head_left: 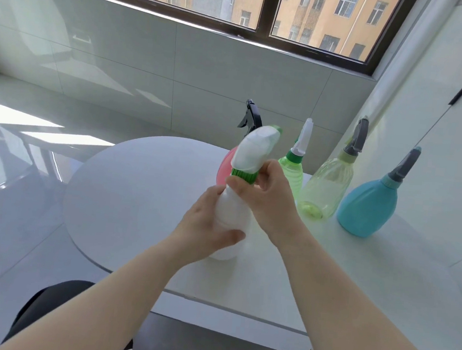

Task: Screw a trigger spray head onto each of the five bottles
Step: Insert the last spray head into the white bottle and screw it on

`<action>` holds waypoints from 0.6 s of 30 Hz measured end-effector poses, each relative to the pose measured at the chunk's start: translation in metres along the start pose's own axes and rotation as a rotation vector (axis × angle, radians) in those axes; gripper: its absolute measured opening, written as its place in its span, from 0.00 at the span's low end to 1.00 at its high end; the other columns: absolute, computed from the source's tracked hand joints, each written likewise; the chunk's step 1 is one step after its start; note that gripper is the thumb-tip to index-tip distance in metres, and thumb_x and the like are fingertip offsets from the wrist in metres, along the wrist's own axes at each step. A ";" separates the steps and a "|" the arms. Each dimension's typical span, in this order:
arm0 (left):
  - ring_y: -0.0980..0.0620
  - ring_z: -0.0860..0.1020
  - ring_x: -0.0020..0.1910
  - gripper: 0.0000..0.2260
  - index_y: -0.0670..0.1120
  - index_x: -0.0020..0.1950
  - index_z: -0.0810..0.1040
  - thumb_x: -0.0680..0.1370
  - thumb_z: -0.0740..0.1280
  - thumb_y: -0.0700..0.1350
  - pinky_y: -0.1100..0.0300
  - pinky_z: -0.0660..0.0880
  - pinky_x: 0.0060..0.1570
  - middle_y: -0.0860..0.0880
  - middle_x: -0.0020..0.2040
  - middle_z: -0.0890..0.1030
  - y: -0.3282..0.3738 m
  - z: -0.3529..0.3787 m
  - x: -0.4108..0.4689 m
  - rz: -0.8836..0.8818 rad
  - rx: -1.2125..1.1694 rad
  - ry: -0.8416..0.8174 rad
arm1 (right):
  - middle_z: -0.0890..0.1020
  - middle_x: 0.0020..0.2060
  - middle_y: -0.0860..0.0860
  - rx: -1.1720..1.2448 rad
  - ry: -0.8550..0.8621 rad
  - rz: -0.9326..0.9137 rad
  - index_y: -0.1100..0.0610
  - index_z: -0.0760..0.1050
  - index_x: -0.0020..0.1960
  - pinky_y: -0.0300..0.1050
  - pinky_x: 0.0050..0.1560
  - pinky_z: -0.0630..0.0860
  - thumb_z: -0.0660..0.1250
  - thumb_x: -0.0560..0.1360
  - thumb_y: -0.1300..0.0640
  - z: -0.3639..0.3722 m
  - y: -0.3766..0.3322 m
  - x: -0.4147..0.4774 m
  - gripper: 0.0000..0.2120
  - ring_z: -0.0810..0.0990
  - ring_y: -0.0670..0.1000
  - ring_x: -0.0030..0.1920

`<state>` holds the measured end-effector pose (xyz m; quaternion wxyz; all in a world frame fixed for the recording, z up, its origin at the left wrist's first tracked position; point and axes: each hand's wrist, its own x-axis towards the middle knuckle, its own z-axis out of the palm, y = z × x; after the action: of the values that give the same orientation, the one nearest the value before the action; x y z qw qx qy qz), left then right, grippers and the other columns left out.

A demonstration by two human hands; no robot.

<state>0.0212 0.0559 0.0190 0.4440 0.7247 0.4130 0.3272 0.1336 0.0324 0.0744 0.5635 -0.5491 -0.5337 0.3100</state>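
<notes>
A white bottle (233, 213) stands on the white table (140, 189), near its middle. My left hand (206, 228) wraps around the bottle's body. A white trigger spray head (256, 149) sits on its neck, and my right hand (266, 197) pinches the head's green collar (245, 174). Behind it a pink bottle (225, 167) carries a black spray head (252, 117); most of that bottle is hidden. To the right stand a green bottle (292, 174), a pale yellow-green bottle (325, 190) and a blue bottle (368, 207), each with a head on top.
The table's curved edge runs along the left and front, with glossy tiled floor (16, 185) beyond. A white wall or cabinet (434, 135) stands close behind the row of bottles on the right. A window (265, 9) spans the back wall. My dark-clothed lap (48, 307) shows below.
</notes>
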 end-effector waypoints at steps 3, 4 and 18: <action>0.52 0.70 0.55 0.32 0.55 0.64 0.59 0.66 0.72 0.46 0.59 0.65 0.52 0.55 0.56 0.70 -0.002 -0.004 -0.001 -0.001 0.016 -0.042 | 0.77 0.44 0.43 -0.085 -0.122 0.026 0.48 0.68 0.46 0.29 0.47 0.72 0.71 0.66 0.58 -0.009 0.000 -0.002 0.15 0.76 0.36 0.46; 0.52 0.70 0.54 0.32 0.54 0.64 0.60 0.66 0.72 0.46 0.59 0.65 0.51 0.55 0.55 0.70 -0.002 -0.003 -0.001 0.002 0.020 -0.035 | 0.78 0.47 0.45 -0.119 -0.144 0.048 0.49 0.68 0.48 0.33 0.51 0.73 0.71 0.66 0.55 -0.013 0.000 -0.003 0.15 0.77 0.41 0.50; 0.52 0.70 0.51 0.28 0.61 0.56 0.60 0.65 0.73 0.46 0.58 0.65 0.49 0.62 0.47 0.70 -0.005 -0.002 0.000 0.010 -0.019 -0.013 | 0.79 0.45 0.46 -0.940 -0.468 -0.165 0.50 0.77 0.52 0.42 0.48 0.71 0.69 0.69 0.53 -0.024 -0.101 0.031 0.12 0.77 0.52 0.48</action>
<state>0.0182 0.0579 0.0154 0.4521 0.7245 0.4033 0.3287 0.1402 0.0338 0.1824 0.1451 -0.6146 -0.7681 0.1062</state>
